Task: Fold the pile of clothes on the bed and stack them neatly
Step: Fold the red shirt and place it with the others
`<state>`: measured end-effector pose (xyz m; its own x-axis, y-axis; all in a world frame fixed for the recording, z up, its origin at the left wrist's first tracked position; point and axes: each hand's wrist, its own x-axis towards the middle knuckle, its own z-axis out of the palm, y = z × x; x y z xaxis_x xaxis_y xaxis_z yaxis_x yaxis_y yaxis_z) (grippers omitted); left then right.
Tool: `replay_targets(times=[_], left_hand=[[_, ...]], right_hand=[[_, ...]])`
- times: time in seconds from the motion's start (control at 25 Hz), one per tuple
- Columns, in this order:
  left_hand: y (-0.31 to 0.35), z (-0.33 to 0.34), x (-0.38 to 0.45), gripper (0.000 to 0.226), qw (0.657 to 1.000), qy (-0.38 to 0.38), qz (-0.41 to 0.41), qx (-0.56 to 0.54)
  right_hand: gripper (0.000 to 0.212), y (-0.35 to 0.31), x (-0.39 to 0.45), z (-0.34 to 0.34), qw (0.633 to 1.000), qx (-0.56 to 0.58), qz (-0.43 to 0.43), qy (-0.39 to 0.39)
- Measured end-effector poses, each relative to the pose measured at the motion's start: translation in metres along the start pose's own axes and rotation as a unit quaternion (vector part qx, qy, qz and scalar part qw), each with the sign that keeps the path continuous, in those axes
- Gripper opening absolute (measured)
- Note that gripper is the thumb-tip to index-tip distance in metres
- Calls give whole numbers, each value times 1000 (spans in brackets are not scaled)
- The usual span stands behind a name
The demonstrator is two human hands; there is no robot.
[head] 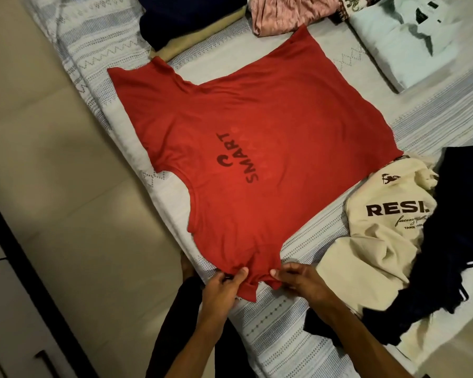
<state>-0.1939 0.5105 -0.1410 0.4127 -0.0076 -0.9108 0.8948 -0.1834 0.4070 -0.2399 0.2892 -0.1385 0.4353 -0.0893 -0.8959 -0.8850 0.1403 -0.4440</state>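
A red T-shirt (271, 137) with dark "SMART" print lies spread flat across the bed, its near sleeve bunched at the bed's front edge. My left hand (224, 287) pinches that sleeve's cloth on the left. My right hand (298, 279) pinches the same sleeve edge on the right. An unfolded heap at the right holds a cream shirt (380, 227) printed "RESI" and dark navy clothes (462, 236).
The striped white bedsheet (298, 323) covers the bed. Folded dark and beige clothes (180, 25) sit at the far left, a pink garment (281, 12) beside them, and a folded pale green shirt (410, 42) at the far right. Beige floor (52, 186) runs along the left.
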Motion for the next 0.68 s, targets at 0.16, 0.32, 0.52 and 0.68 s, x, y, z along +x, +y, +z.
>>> replay_targets(times=[0.16,0.32,0.52,0.68], left_hand=[[-15,3,2,16,1000,-12,-2,13],[-30,-6,-9,17,996,-81,12,-29],[-48,-7,-32,20,995,-71,-19,-69],[-47,0,-29,18,977,-34,-47,-206]], right_hand=[[23,4,-6,-12,998,54,13,-2],[8,2,-7,-21,998,60,6,3],[23,4,-7,-23,990,133,51,-19],[45,13,-7,-15,960,266,59,-67]])
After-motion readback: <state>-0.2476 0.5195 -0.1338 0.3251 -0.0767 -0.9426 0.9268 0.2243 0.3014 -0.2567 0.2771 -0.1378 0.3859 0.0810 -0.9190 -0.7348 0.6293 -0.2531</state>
